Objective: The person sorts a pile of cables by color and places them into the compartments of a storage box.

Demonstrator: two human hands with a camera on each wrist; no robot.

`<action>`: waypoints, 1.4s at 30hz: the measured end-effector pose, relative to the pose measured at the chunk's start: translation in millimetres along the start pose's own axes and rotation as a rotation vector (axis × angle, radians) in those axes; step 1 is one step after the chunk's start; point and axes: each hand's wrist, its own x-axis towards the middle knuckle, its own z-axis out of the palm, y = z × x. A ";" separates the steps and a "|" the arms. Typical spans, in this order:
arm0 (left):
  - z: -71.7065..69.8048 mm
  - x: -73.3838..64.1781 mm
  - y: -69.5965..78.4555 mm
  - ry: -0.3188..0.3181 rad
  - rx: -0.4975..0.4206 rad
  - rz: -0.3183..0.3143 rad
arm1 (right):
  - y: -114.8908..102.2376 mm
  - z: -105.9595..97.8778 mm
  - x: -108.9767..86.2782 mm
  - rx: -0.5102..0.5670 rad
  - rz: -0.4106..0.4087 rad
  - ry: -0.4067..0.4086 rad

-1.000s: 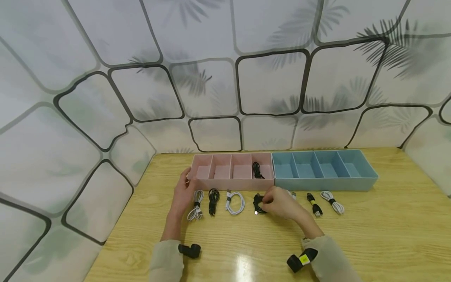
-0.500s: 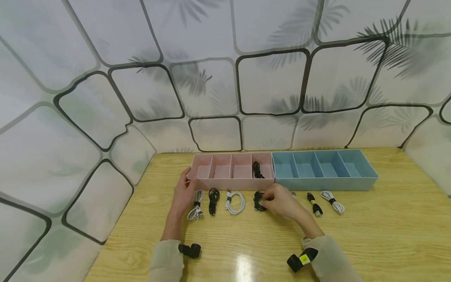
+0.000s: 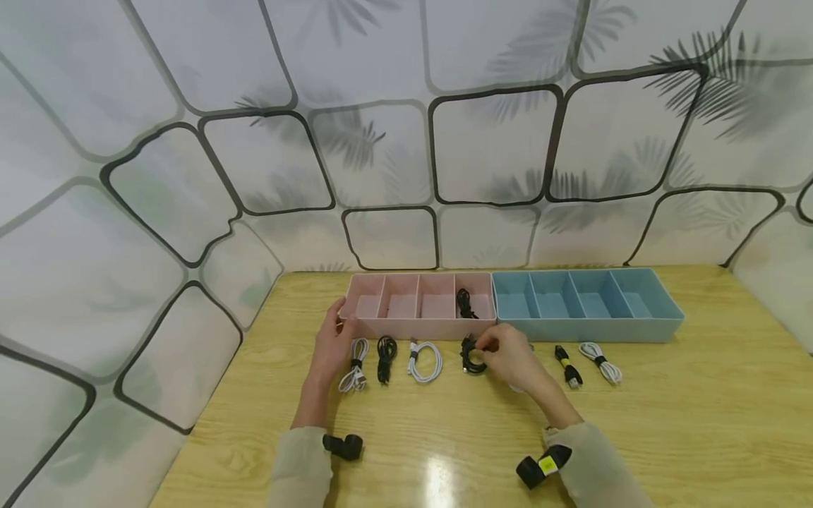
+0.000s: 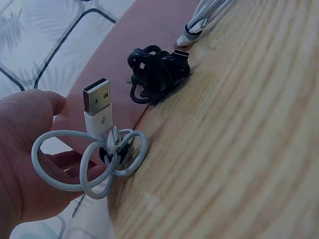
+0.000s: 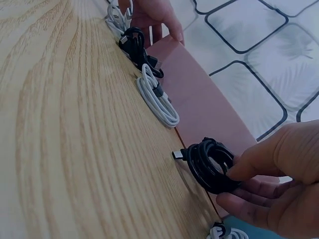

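Note:
A coiled black cable is pinched between the thumb and fingers of my right hand. It looks slightly raised off the table in the right wrist view. My left hand holds the left front corner of the pink divided box, thumb at the front and fingers round the end. Beside that hand lies a bundled white USB cable. Further right come another black cable and a coiled white cable. One more black cable lies in the pink box's rightmost compartment.
A blue divided box adjoins the pink one on its right. In front of it are a short black cable with a yellow tie and a white cable. Another white cable is partly hidden by my right hand. A patterned wall rises behind.
My right hand has shifted the black coil slightly toward the boxes and to the right, turning it a little. The left hand stays at the pink box. The view has tilted slightly.

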 end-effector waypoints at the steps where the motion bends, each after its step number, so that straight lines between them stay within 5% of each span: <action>1: 0.3 0.7 -0.2 -0.002 0.003 0.002 | 0.4 -0.3 0.0 0.009 0.020 0.002; 42: -0.1 1.2 1.5 0.017 0.020 0.017 | -3.3 -9.0 0.2 0.118 0.031 0.044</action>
